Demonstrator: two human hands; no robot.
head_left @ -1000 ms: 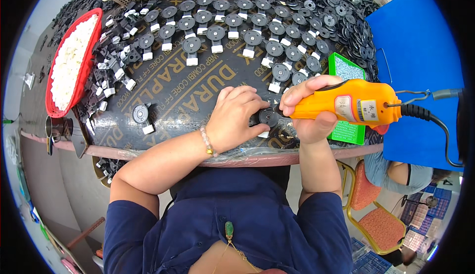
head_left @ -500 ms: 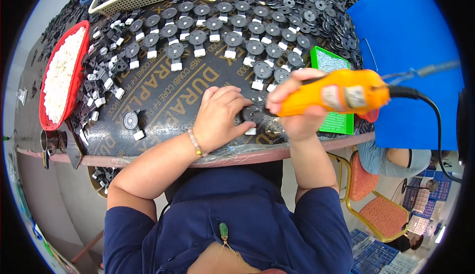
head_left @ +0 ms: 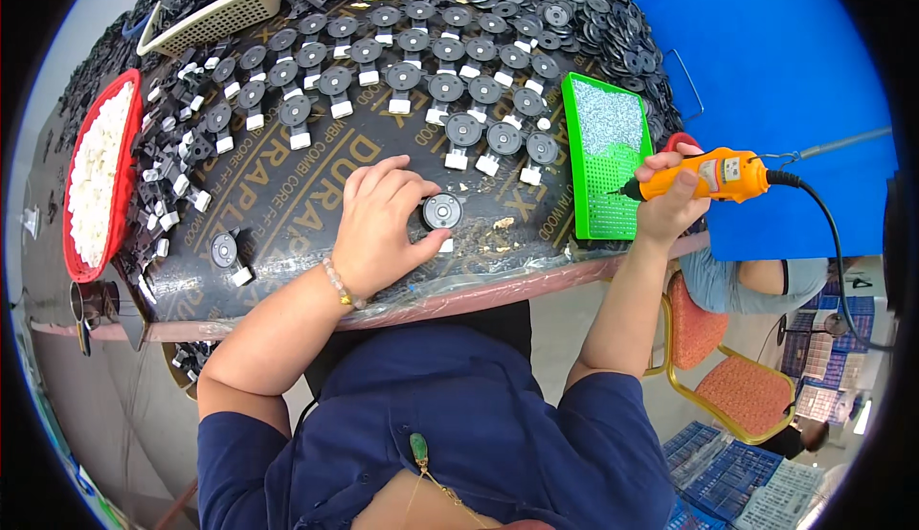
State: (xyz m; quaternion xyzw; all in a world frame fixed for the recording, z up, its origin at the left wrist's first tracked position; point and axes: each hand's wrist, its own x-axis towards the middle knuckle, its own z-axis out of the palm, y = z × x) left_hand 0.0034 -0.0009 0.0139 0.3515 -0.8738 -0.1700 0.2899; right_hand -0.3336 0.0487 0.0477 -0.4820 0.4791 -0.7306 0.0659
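My left hand (head_left: 385,225) rests on the table, with its thumb and forefinger at the edge of a black disc-shaped part (head_left: 442,211) that has a white end piece. My right hand (head_left: 667,206) is closed around an orange electric screwdriver (head_left: 710,176) with a black cord. The screwdriver's dark tip points left, over the lower half of a green tray (head_left: 578,195). Small silvery screws (head_left: 611,118) heap in the tray's far half; its near half is a perforated grid. Whether a screw sits on the tip is too small to tell.
Rows of similar disc parts (head_left: 403,77) stand beyond my hands, and one (head_left: 224,250) lies apart at left. A red basket (head_left: 132,171) holds white pieces. Loose black parts pile around a cream basket (head_left: 215,24). A blue panel (head_left: 766,70) stands right; another person's arm (head_left: 766,288) shows beyond.
The screwdriver has moved right with my right hand, from the disc part to over the green tray. My left hand stays beside the part, which is now uncovered. The whole view has shifted slightly.
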